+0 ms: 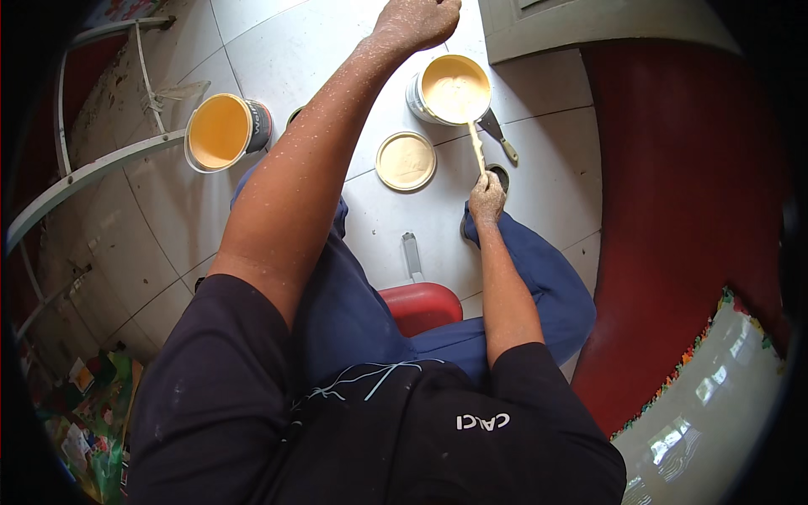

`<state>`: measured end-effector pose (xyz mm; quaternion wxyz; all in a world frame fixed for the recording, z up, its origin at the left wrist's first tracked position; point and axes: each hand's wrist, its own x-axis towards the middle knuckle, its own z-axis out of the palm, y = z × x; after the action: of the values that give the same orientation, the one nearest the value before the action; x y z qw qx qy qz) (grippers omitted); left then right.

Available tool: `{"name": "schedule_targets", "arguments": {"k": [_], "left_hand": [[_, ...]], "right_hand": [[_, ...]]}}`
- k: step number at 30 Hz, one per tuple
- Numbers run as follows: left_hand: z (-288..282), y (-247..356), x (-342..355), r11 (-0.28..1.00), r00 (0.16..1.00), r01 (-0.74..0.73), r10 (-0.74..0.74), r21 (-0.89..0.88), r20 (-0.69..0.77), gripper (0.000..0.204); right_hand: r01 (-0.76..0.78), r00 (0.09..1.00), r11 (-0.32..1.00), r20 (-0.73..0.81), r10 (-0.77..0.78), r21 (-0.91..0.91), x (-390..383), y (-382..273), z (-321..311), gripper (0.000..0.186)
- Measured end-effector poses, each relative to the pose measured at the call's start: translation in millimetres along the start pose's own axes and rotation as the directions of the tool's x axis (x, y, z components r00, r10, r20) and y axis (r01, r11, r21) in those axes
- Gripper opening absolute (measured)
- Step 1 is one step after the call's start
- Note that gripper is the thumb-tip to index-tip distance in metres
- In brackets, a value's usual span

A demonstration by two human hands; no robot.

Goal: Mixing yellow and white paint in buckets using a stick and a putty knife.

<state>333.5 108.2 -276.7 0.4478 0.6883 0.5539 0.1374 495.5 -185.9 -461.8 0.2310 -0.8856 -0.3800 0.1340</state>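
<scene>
We note white floor tiles (539,181) around the paint can (453,88). Right hand (486,199) fingers closed on stir stick (476,145); left hand (418,21) cut off above, grip indeterminable.

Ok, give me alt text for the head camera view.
Seen from above, a seated person's right hand holds a stick dipped into an open paint can on a white tiled floor. The left hand reaches past it; a lid and second can sit nearby.

Right hand (486,199) grips stick (476,145) in paint can (451,89); left hand (417,23) raised.
</scene>
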Motion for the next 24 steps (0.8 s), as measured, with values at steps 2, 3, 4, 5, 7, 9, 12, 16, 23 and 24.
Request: {"name": "schedule_targets", "arguments": {"k": [2,3,4,5,7,9,12,16,23,24], "left_hand": [[-1,3,-2,0.996,0.997,-0.078,0.078,0.036,-0.016,0.049],[7,-2,5,0.999,0.998,-0.051,0.051,0.015,-0.036,0.049],[8,-2,5,0.999,0.998,-0.048,0.048,0.017,-0.038,0.049],[8,-3,6,0.998,0.998,-0.059,0.06,0.022,-0.034,0.049],[2,-5,7,0.998,0.997,-0.054,0.053,0.018,0.05,0.049],[11,-33,32,0.974,0.956,-0.226,0.227,0.024,-0.187,0.039],[21,-17,23,0.989,0.974,-0.147,0.149,0.026,-0.173,0.04],[9,-4,4,0.99,0.98,-0.134,0.138,0.042,-0.145,0.042],[-28,-78,38,0.97,0.873,-0.244,0.214,-0.012,-0.439,0.035],[-98,-137,57,0.961,0.899,-0.171,0.242,0.215,-0.366,0.033]], "right_hand": [[0.078,0.996,0.991,0.052,-0.073,-0.105,-3,7,-6,0.021],[0.061,0.998,0.995,0.037,-0.058,-0.076,-4,10,-7,0.021],[0.063,0.997,0.995,0.04,-0.06,-0.074,-4,11,-8,0.021],[0.051,0.997,0.996,0.055,-0.048,-0.072,-3,13,-10,0.023],[0.077,0.996,0.995,0.04,-0.074,-0.056,-5,8,-9,0.022],[0.115,0.977,0.971,0.199,-0.072,-0.212,0,8,-4,0.021],[0.165,0.963,0.966,0.245,-0.114,-0.201,4,25,-24,0.021],[0.069,0.984,0.979,0.176,-0.034,-0.194,13,15,-50,0.024],[-0.185,0.927,0.96,0.363,0.099,0.21,26,-36,-108,0.022],[-0.167,0.918,0.951,0.393,0.054,0.26,18,-76,-101,0.022]]}}
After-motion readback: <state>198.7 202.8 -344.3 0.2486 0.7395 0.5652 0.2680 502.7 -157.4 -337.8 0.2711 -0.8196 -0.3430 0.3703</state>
